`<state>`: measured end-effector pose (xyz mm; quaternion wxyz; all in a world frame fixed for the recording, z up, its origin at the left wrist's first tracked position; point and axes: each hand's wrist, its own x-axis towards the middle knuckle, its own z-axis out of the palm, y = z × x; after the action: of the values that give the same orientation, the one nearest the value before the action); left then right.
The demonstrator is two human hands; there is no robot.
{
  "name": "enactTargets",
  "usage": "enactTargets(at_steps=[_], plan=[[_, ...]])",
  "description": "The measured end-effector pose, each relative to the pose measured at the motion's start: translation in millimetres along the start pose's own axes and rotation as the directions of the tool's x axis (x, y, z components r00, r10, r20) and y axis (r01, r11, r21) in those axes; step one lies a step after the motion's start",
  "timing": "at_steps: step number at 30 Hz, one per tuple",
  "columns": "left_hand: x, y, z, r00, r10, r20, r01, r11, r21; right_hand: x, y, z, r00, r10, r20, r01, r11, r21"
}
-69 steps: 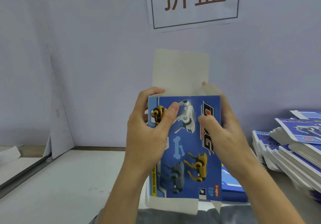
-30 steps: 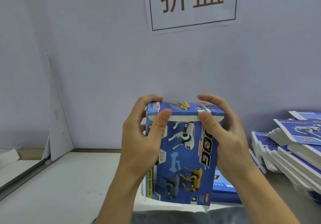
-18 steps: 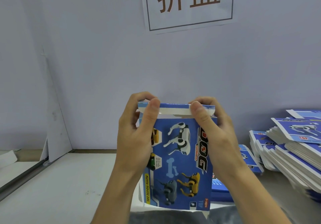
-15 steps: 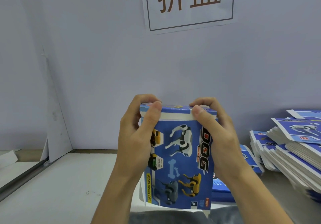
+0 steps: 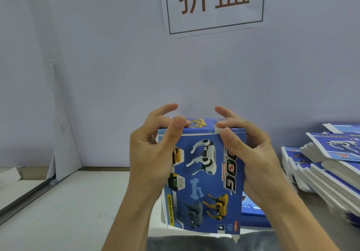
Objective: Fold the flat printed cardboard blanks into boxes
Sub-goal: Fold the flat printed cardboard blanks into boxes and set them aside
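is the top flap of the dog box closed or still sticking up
Closed: the top flap lies flat across the blue box, flush with its front edge.

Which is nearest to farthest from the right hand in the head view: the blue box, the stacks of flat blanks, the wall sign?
From the right hand:
1. Blue box: gripped, directly at its left.
2. Stacks of flat blanks: on the table to its right.
3. Wall sign: high on the wall, above.
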<state>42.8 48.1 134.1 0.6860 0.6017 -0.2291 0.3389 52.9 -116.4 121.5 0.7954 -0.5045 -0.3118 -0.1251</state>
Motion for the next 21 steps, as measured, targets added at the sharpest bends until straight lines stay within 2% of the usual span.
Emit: enactTargets(at_steps=[2,8,11,13,14,16,17,18,19,20,21], plan=[[-1.1,0.0,1.3,1.000,0.026,-0.001,-0.026,1.000,-0.002,0.3,1.0,0.7,1.000,0.002,-0.020,-0.001,1.000,0.016],[-3.8,1.1,-1.8,0.991,0.032,0.132,-0.033,0.999,0.004,-1.3,3.5,-1.5,0.995,-0.031,-0.099,0.035,0.998,0.045],[-2.9,-3.3,-3.4,0.988,0.057,0.145,-0.064,0.997,0.047,-0.5,7.3,-0.9,0.985,-0.077,-0.155,0.078,0.997,0.001],[-1.8,-5.7,-5.4,0.992,0.068,0.110,-0.072,0.997,0.029,0.1,8.3,1.4,0.973,-0.136,-0.185,0.119,0.988,-0.100],[-1.2,-6.6,-5.9,0.996,0.079,0.045,-0.080,0.996,0.027,0.6,9.3,2.4,0.961,-0.177,-0.212,0.140,0.974,-0.179],[2.0,-11.3,-8.1,0.974,0.093,-0.205,-0.084,0.995,0.049,2.0,11.8,5.4,0.912,-0.297,-0.283,0.167,0.899,-0.405],[3.9,-14.0,-9.9,0.927,0.071,-0.369,-0.065,0.997,0.030,2.3,11.4,9.0,0.885,-0.356,-0.301,0.161,0.840,-0.518],[6.2,-17.7,-13.0,0.852,0.034,-0.523,-0.047,0.999,-0.012,2.6,10.4,13.5,0.874,-0.388,-0.294,0.148,0.787,-0.599],[8.3,-22.1,-17.5,0.770,0.003,-0.639,-0.041,0.998,-0.046,2.3,9.1,17.7,0.892,-0.372,-0.255,0.134,0.758,-0.638],[9.5,-25.2,-22.2,0.700,-0.023,-0.714,-0.034,0.997,-0.065,1.6,6.3,22.9,0.934,-0.294,-0.202,0.104,0.765,-0.635],[10.2,-26.9,-25.8,0.646,-0.047,-0.762,-0.026,0.996,-0.083,1.3,2.9,28.7,0.980,-0.144,-0.137,0.029,0.785,-0.618]])
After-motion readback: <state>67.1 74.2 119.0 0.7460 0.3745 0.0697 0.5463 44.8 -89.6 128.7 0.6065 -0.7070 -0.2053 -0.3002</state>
